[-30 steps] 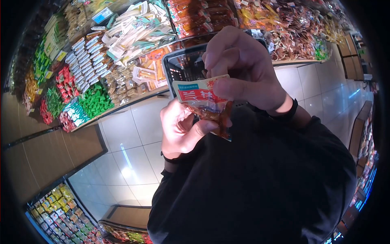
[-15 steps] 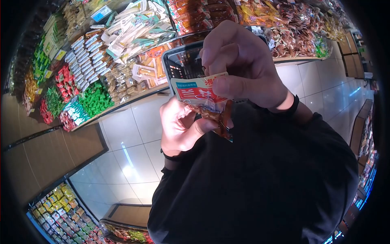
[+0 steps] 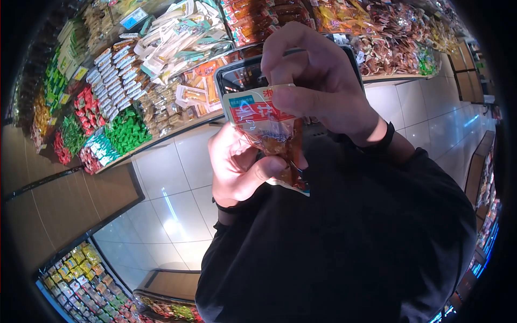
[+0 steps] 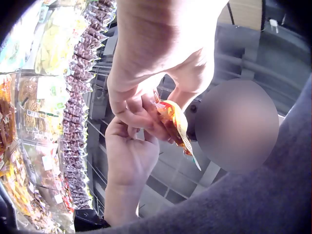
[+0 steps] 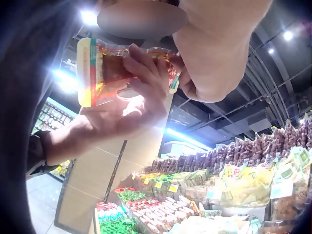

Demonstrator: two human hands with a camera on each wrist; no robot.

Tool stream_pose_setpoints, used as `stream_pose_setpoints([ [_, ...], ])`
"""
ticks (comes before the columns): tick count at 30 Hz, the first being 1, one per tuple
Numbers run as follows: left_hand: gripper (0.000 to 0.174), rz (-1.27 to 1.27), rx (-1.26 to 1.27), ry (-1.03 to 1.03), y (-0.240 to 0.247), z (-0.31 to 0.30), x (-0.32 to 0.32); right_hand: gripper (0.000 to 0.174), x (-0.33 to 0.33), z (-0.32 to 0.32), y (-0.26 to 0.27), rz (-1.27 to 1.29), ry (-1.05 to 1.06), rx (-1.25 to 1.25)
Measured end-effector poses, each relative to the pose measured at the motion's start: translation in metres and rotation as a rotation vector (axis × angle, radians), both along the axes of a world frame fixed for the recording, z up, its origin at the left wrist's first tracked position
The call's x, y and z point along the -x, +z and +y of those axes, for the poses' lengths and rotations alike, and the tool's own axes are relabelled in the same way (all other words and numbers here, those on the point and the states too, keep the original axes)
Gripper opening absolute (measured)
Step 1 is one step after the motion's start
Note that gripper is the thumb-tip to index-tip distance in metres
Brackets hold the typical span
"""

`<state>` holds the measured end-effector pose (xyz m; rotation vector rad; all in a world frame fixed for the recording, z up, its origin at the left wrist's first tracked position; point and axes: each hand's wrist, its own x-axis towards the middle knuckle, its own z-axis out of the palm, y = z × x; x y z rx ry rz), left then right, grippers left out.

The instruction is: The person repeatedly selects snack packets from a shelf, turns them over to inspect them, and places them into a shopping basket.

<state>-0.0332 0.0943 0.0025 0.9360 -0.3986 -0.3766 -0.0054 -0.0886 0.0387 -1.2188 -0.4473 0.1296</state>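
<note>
A glossy snack packet [image 3: 264, 116], red and white at its top with brown food showing through clear film, is held in front of the chest. My left hand [image 3: 234, 167] grips its lower part, thumb across the front. My right hand [image 3: 328, 89] pinches the top edge between thumb and fingers. In the left wrist view the packet [image 4: 173, 122] appears nearly edge-on, its narrow end pointing downward. The right wrist view shows its back [image 5: 114, 68], with fingers of the left hand [image 5: 141, 97] wrapped over it.
A black shopping basket [image 3: 219, 81] shows behind the hands. Beyond it a display counter bears heaps of wrapped snacks [image 3: 183, 40], green packets [image 3: 126, 129] and red packets [image 3: 89, 107]. Tiled floor [image 3: 177, 215] lies to the left, with another stocked shelf [image 3: 75, 274] at lower left.
The packet has tilted so more of its front and bottom edge faces the head view. My right hand has shifted slightly up and left with the top edge; the left hand has barely moved.
</note>
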Motion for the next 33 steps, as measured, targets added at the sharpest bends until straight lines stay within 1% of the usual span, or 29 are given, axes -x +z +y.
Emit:
stream_pose_setpoints([
  [2,0.059,0.012,-0.013,0.006,-0.002,0.002,-0.003,0.032,-0.001,0.001,0.000,0.007,0.003,-0.014],
  [4,0.046,-0.077,0.158,-0.159,-0.010,0.008,-0.010,0.032,-0.004,-0.001,-0.005,0.013,0.006,-0.028],
  [6,0.045,-0.104,0.119,-0.140,-0.012,0.008,-0.012,0.028,-0.010,-0.003,-0.018,-0.063,0.009,-0.074],
  [7,0.045,-0.134,0.080,-0.122,-0.012,0.009,-0.012,0.028,-0.010,-0.003,-0.018,-0.063,0.010,-0.075],
  [9,0.044,-0.118,0.048,-0.085,-0.011,0.006,-0.010,0.030,-0.011,-0.002,-0.017,0.013,-0.019,-0.069],
  [11,0.044,-0.108,0.016,-0.048,-0.010,0.005,-0.011,0.028,-0.015,-0.005,-0.026,0.017,-0.051,-0.077],
  [13,0.043,-0.281,-0.236,0.046,-0.014,0.003,-0.016,0.026,-0.018,-0.008,-0.031,0.007,-0.082,-0.084],
  [15,0.042,-0.276,-0.385,0.085,-0.019,0.000,-0.022,0.028,-0.018,-0.010,-0.029,0.172,-0.286,-0.021],
  [16,0.042,-0.280,-0.443,0.103,-0.020,-0.002,-0.024,0.028,-0.020,-0.012,-0.031,0.151,-0.279,-0.017],
  [17,0.041,-0.231,-0.415,0.118,-0.026,-0.004,-0.027,0.029,-0.021,-0.013,-0.036,0.211,-0.282,-0.035],
  [18,0.041,-0.248,-0.406,0.129,-0.030,-0.008,-0.033,0.030,-0.023,-0.015,-0.043,0.270,-0.285,-0.051],
  [19,0.040,-0.167,-0.328,0.172,-0.034,-0.011,-0.038,0.034,-0.025,-0.016,-0.051,0.295,-0.253,0.043],
  [20,0.040,-0.079,-0.251,0.214,-0.041,-0.014,-0.041,0.034,-0.022,-0.012,-0.061,0.285,-0.244,0.052],
  [21,0.040,-0.092,-0.174,0.223,-0.056,-0.018,-0.049,0.032,-0.017,-0.006,-0.072,0.313,-0.230,0.104],
  [23,0.042,-0.088,-0.268,0.258,-0.088,-0.021,-0.064,0.031,-0.018,-0.004,-0.094,0.321,-0.208,0.171],
  [24,0.042,-0.062,-0.297,0.261,-0.096,-0.023,-0.068,0.029,-0.020,-0.007,-0.105,0.339,-0.221,0.255],
  [25,0.040,0.025,-0.189,0.243,-0.087,-0.031,-0.067,0.027,-0.023,-0.010,-0.115,0.358,-0.237,0.339],
  [26,0.040,0.020,-0.176,0.253,-0.093,-0.031,-0.069,0.027,-0.031,-0.014,-0.123,0.348,-0.231,0.351],
  [28,0.042,0.193,-0.440,0.235,-0.116,-0.025,-0.076,0.021,-0.050,-0.021,-0.133,0.263,-0.338,0.446],
  [29,0.044,-0.124,-0.613,0.363,-0.123,-0.021,-0.083,0.019,-0.066,-0.026,-0.132,0.274,-0.370,0.409],
  [30,0.040,-0.169,-0.674,0.419,-0.132,-0.014,-0.086,0.016,-0.089,-0.039,-0.128,0.046,-0.425,0.714],
  [31,0.039,-0.263,-0.783,0.441,-0.138,-0.003,-0.089,0.017,-0.108,-0.041,-0.118,-0.025,-0.521,0.669],
  [32,0.037,-0.360,-0.890,0.463,-0.146,0.008,-0.094,0.016,-0.143,-0.052,-0.132,-0.491,-0.766,0.905],
  [33,0.035,-0.494,-1.031,0.539,-0.159,0.016,-0.097,0.017,-0.172,-0.062,-0.125,-0.747,-0.740,1.025],
])
